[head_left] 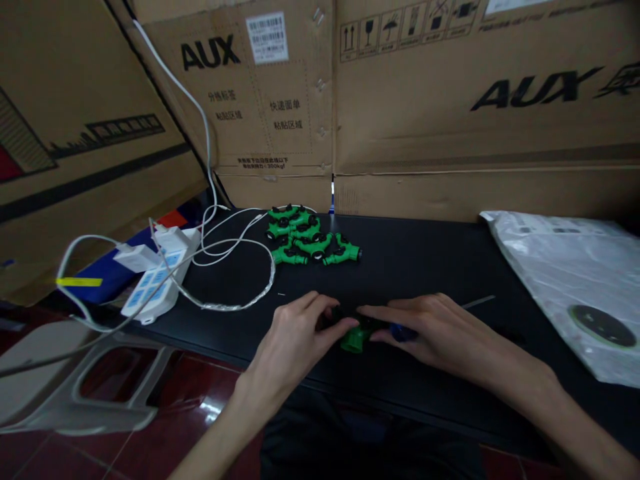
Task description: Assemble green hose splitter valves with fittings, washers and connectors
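Near the front of the dark table, my left hand (pixel 303 330) pinches a green hose splitter (pixel 353 340) with black parts between thumb and fingertips. From the other side, the fingertips of my right hand (pixel 425 327) close on or against the same splitter. Tucked in that right hand is what looks like a screwdriver, its blue handle (pixel 403 332) under the fingers and its thin metal shaft (pixel 479 302) sticking out to the right. My fingers hide much of the splitter. Further back lies a group of several similar green splitters (pixel 310 237) with black valves.
A white power strip (pixel 160 273) with plugs and looped white cables (pixel 240 307) lies at the left. A tiny screw-like piece (pixel 281 294) rests on the table (pixel 415 253). Plastic-wrapped packaging (pixel 575 287) covers the right side. Cardboard boxes (pixel 425 133) stand behind; a chair (pixel 115 380) is lower left.
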Demonstrator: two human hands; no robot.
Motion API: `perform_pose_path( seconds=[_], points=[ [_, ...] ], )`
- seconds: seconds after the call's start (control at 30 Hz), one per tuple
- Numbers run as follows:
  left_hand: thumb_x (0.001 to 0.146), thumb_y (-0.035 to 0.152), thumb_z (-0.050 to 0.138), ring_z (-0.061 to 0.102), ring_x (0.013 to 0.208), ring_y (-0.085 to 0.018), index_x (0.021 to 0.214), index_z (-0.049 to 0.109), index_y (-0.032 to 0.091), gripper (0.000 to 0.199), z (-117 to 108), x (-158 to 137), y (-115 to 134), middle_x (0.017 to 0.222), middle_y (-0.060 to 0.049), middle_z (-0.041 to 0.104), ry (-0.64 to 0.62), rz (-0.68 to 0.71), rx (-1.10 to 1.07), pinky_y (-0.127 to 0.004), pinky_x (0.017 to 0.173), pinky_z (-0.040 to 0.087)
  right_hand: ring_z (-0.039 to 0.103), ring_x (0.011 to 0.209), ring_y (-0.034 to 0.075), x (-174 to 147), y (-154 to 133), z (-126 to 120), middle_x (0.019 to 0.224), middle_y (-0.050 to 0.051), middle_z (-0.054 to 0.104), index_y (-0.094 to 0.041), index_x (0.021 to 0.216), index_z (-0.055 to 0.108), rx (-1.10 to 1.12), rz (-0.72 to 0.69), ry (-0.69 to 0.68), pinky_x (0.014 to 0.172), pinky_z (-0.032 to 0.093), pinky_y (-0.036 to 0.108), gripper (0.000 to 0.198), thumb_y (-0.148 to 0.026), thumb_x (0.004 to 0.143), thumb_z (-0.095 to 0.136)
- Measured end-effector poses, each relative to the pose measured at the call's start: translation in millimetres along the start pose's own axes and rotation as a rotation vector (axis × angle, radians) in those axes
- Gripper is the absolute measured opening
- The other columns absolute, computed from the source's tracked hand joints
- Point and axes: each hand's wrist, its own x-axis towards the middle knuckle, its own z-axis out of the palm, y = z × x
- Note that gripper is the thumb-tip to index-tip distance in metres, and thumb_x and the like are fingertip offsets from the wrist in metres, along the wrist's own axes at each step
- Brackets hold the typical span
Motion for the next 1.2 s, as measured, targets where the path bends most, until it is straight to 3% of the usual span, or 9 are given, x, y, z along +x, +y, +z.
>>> perform_pose_path(
  seconds=[0.17, 0.37, 0.57, 0.9, 1.03, 1.2],
  points=[
    [0.091, 0.035, 0.074, 0.068, 0.071, -0.014, 0.108, 0.073, 0.018, 0.024, 3.8, -1.5, 1.5, 0.087, -0.002, 0.069, 0.036, 0.032, -0.011, -0.023, 0.062, 0.054, 0.076, 0.09, 0.017, 10.9, -8.1, -14.5, 0.109, 0.002, 0.077, -0.031, 0.134, 0.066, 0.058, -0.027, 0.085, 0.075, 0.056, 0.027, 0.037, -0.026, 0.097, 0.065],
    [0.091, 0.034, 0.073, 0.065, 0.065, -0.012, 0.098, 0.072, 0.017, 0.018, 8.9, -2.8, -0.2, 0.083, -0.001, 0.068, 0.09, 0.032, -0.07, -0.022, 0.061, 0.054, 0.074, 0.084, 0.016, 41.4, -18.3, -28.2, 0.11, 0.0, 0.074, -0.031, 0.127, 0.069, -0.043, -0.108, -0.114, 0.068, 0.051, 0.026, 0.053, -0.003, 0.083, 0.064],
    [0.091, 0.035, 0.075, 0.063, 0.071, -0.013, 0.092, 0.068, 0.017, 0.02, 12.8, -5.9, -7.5, 0.085, -0.001, 0.066, 0.065, 0.051, -0.113, -0.023, 0.063, 0.051, 0.075, 0.095, 0.017, 56.7, -18.4, -29.9, 0.107, -0.001, 0.077, -0.028, 0.117, 0.073, 0.094, -0.114, -0.194, 0.079, 0.053, 0.027, 0.036, -0.007, 0.09, 0.062],
    [0.086, 0.045, 0.077, 0.064, 0.072, -0.013, 0.089, 0.069, 0.017, 0.029, 13.1, -8.4, -10.5, 0.085, 0.0, 0.066, 0.026, 0.025, -0.138, -0.023, 0.066, 0.049, 0.075, 0.098, 0.013, 58.3, -5.6, -14.9, 0.11, -0.001, 0.078, -0.029, 0.114, 0.076, 0.249, -0.146, -0.126, 0.084, 0.056, 0.021, 0.024, -0.021, 0.096, 0.063],
    [0.086, 0.04, 0.078, 0.065, 0.074, -0.014, 0.091, 0.069, 0.017, 0.025, 11.8, -8.3, -9.6, 0.088, -0.001, 0.068, 0.012, -0.003, -0.13, -0.024, 0.069, 0.051, 0.076, 0.099, 0.015, 53.8, -3.3, -8.9, 0.119, 0.001, 0.075, -0.028, 0.111, 0.078, 0.213, -0.145, -0.046, 0.085, 0.059, 0.023, 0.021, -0.022, 0.095, 0.065],
    [0.085, 0.04, 0.078, 0.067, 0.077, -0.016, 0.095, 0.071, 0.017, 0.026, 12.5, -9.2, -8.8, 0.092, -0.002, 0.07, 0.006, -0.045, -0.158, -0.026, 0.073, 0.052, 0.077, 0.103, 0.018, 45.4, -2.7, -2.3, 0.116, 0.001, 0.079, -0.025, 0.119, 0.076, 0.166, -0.134, 0.053, 0.091, 0.062, 0.028, 0.027, -0.023, 0.093, 0.069]
  ],
)
